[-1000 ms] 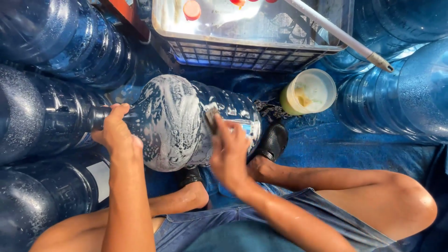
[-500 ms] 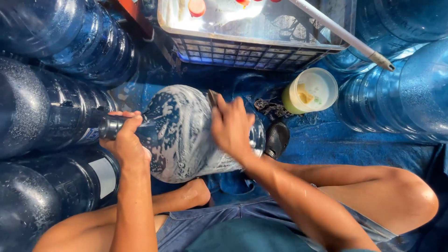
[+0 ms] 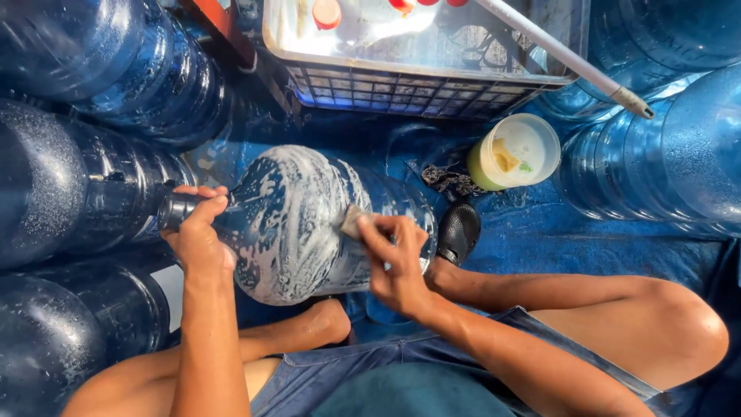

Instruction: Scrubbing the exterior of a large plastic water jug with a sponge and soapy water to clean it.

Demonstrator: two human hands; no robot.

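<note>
A big blue water jug (image 3: 301, 224) lies on its side between my legs, its shoulder coated in white soap foam. My left hand (image 3: 197, 235) is closed around the jug's neck at the left. My right hand (image 3: 394, 259) presses a small pale sponge (image 3: 353, 222) against the middle of the jug's foamy wall. The jug's base end points right, beside a black shoe (image 3: 459, 232).
Several more big blue jugs (image 3: 85, 185) lie stacked at the left, and others (image 3: 679, 147) at the right. A grey plastic crate (image 3: 417, 81) stands beyond the jug, a white pipe (image 3: 563, 58) across it. A yellow-green tub (image 3: 515, 150) sits on the blue tarp.
My right hand has slid the sponge down and toward me over the jug's wall. My left hand keeps its hold on the neck.
</note>
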